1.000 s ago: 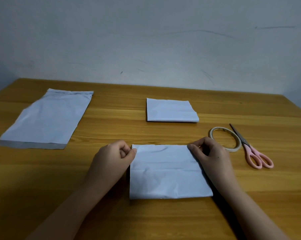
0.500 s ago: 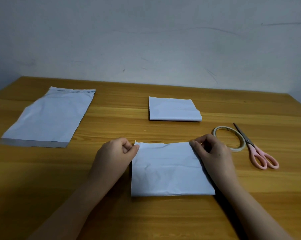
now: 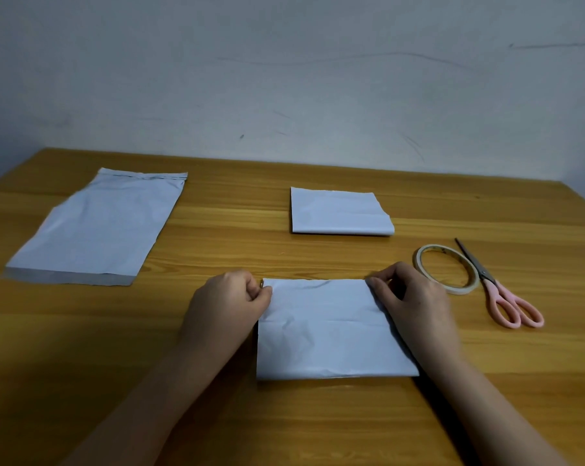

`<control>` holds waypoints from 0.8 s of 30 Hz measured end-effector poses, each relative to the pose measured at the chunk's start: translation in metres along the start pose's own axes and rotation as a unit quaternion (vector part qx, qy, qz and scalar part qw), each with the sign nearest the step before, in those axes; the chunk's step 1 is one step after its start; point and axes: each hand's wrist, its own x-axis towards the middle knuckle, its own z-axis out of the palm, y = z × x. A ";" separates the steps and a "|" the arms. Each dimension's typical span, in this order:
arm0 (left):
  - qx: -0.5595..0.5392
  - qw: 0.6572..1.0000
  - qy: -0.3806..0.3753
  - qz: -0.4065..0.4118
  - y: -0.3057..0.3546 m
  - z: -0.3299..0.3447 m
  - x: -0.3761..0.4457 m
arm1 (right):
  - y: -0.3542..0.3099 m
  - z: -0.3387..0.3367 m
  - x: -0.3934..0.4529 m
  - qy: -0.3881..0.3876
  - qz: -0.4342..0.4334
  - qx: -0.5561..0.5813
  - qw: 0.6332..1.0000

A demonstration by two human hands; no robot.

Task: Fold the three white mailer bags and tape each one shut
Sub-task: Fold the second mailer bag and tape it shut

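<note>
Item: second mailer bag (image 3: 335, 331), folded, tabletop (image 3: 82, 348) at 6 o'clock. Left hand (image 3: 227, 307) and right hand (image 3: 415, 304) fingers pinch its far corners. Step: aligning the fold. Next likely needs tape roll (image 3: 447, 269), at 3 o'clock.

Bare surface (image 3: 217, 250) lay between flat bag (image 3: 96, 227) at far left and folded bag (image 3: 340, 211) at centre back. Strip of wood between folded bag and near bag (image 3: 331, 331) stood open. Right side crowded: tape (image 3: 447, 269) just beside right hand (image 3: 415, 304), scissors (image 3: 496, 287) touching tape. Near left corner lay open, crossed only by left forearm.
</note>
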 end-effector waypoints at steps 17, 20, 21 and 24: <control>0.060 0.998 -0.010 0.004 0.005 0.000 -0.001 | -0.001 0.000 -0.003 0.003 -0.019 -0.057 0.998; 0.070 0.997 -0.014 0.003 0.006 0.000 -0.002 | -0.002 -0.001 -0.004 0.002 -0.015 -0.056 0.998; 0.073 0.997 -0.013 0.005 0.006 0.000 -0.002 | -0.003 -0.001 -0.004 0.001 -0.013 -0.058 0.998; 0.083 0.996 -0.013 0.005 0.007 0.000 -0.002 | -0.003 -0.002 -0.004 0.001 -0.013 -0.064 0.998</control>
